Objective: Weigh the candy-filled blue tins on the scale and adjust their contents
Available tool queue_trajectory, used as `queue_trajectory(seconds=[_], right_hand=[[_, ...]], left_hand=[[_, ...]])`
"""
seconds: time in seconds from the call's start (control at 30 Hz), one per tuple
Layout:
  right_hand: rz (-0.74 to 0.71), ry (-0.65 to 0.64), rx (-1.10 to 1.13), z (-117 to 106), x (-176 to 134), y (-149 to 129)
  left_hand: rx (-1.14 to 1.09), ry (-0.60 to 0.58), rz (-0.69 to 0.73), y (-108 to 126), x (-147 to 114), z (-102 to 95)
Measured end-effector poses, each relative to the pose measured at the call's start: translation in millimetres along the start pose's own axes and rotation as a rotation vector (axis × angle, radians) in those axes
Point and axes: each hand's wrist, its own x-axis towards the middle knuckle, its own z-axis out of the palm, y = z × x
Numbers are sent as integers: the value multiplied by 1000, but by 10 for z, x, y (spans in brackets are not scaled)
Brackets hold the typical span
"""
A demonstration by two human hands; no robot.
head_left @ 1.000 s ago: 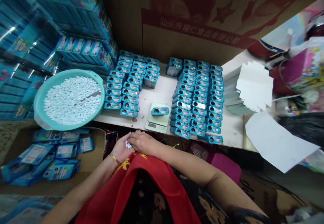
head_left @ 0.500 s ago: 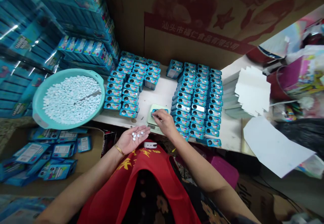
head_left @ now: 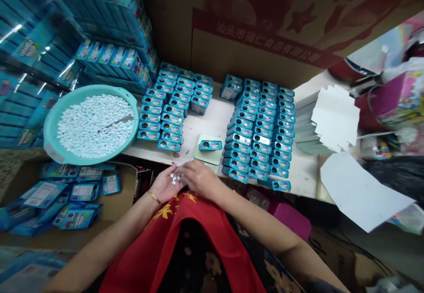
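Note:
My left hand (head_left: 164, 184) is palm up and slightly cupped, holding several small white candies (head_left: 174, 180). Over its fingers my right hand (head_left: 198, 176) reaches in, fingertips bent together at the candies; whether one is pinched there is hidden. Beyond my hands, one small blue tin (head_left: 210, 145) with a dark round opening rests on the pale green scale (head_left: 202, 155). Neither hand touches that tin.
A turquoise basin (head_left: 49, 140) of white candies with a metal scoop stands left. Rows of blue tins (head_left: 170, 117) and more tins (head_left: 239, 145) flank the scale. An open carton (head_left: 109, 222) holds blue packs. A large cardboard box (head_left: 245, 54) stands behind; white card (head_left: 336, 116) is stacked right.
My right hand has left the tin on the scale and moved left and toward me to the candies in my left palm. The left hand has stayed about where it was.

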Motion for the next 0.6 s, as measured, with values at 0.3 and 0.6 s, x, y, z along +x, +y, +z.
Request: queue_trajectory(seconds=[0.3, 0.6], right_hand=[[-51, -250, 2, 301, 86, -259], [-111, -175, 16, 335, 46, -211]], left_hand=[[-16, 46, -44, -47, -103, 3], [66, 136, 9, -46, -138, 104]])
